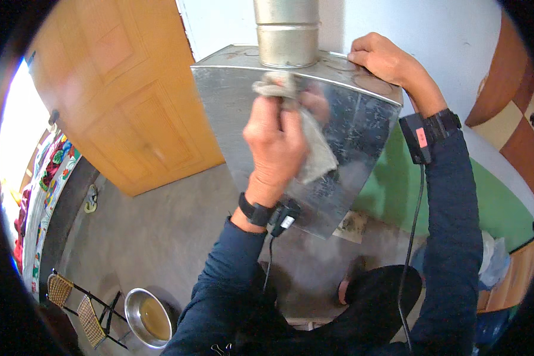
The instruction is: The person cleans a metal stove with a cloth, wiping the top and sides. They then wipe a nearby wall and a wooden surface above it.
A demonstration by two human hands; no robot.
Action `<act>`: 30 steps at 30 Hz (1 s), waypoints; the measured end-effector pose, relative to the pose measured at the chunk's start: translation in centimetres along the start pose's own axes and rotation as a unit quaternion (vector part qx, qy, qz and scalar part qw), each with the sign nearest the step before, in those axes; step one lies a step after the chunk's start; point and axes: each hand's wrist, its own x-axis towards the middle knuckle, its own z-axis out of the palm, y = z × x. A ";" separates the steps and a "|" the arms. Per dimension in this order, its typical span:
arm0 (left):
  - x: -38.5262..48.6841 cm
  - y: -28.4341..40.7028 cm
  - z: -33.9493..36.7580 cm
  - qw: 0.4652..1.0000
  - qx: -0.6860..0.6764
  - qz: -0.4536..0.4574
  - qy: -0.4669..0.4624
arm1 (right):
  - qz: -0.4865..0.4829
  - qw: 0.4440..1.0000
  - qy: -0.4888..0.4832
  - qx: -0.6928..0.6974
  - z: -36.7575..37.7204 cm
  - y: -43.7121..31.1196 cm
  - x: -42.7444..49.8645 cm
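My left hand (276,138) grips a bunched, light grey cloth (317,149) against the upper front face of a tall sheet-metal box (360,129). One end of the cloth sticks up above my fist, and the rest hangs down to the right. My right hand (380,60) rests on the box's top at the back right edge, with the fingers bent over the rim and no object seen in it. A round metal pipe (288,38) rises from the box's top between and beyond my hands. Scuffs and streaks mark the shiny front face.
A wooden door (129,98) stands left of the box. At the lower left are a metal basin (135,318) with cloudy liquid and a folding chair (91,318) with woven panels. A shoe (91,199) lies on the floor near the left wall. Cables hang from both wrist straps.
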 end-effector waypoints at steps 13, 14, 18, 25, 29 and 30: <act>1.3 -0.7 0.0 0.989 0.014 0.148 -0.001 | 0.020 0.999 -0.033 -0.001 -0.5 -0.2 -0.1; 0.5 0.8 0.9 0.986 -0.020 0.165 -0.015 | 0.007 1.000 -0.026 0.002 -0.5 -0.3 -0.1; 0.2 0.7 -0.2 0.992 -0.033 0.108 -0.051 | 0.063 0.996 -0.042 0.051 -0.5 -0.9 -0.3; 6.9 -10.8 -6.0 0.993 0.044 -0.058 0.095 | 0.076 0.995 -0.044 0.041 -0.5 -1.4 -0.3; 8.9 -12.5 -7.3 0.984 0.062 -0.103 0.130 | 0.074 0.996 -0.039 0.039 -0.5 -1.1 -0.3; 8.8 -11.9 -6.8 0.982 0.048 -0.118 0.139 | 0.069 0.996 -0.037 0.046 -0.5 -1.1 -0.3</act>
